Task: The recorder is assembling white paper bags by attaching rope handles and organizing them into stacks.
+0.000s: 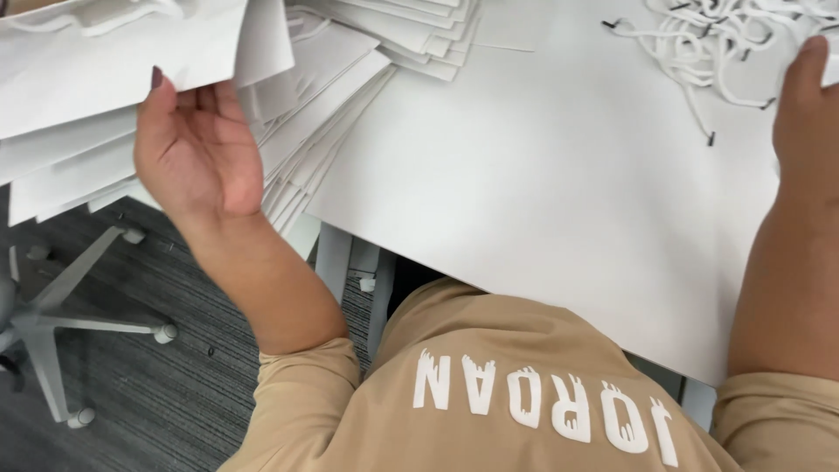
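1. Across the right and middle of the scene lies the biggest thing before you, a large white sheet (542, 201) spread flat over the white table (332, 253); its near edge overhangs your lap.

2. At far left sits the fanned stack of flat white paper pieces (341, 79). They look like folded paper bags, though that cannot be told for sure. The stack slides down toward the table's left edge.

3. Your left hand (197, 153) is at that stack, palm turned toward you, fingers curled up under the top piece (114, 61), which is lifted off the rest. The grip is loosely closed on its lower edge, thumb behind the paper.

4. Your right hand (808, 109) rests at the far right edge, fingers lying over something white there. The frame cuts it off, so whether it grasps or only presses cannot be told.

5. Just left of that hand, at far right, is a loose heap of white cords with dark tips (717, 44), lying on the sheet.

6. By my reading, the step in hand is drawing one piece from the stack. The next move calls for peeling it clear without dragging its neighbours off the edge.

7. No box, bin or tray shows anywhere; pieces and cords lie bare on the table.
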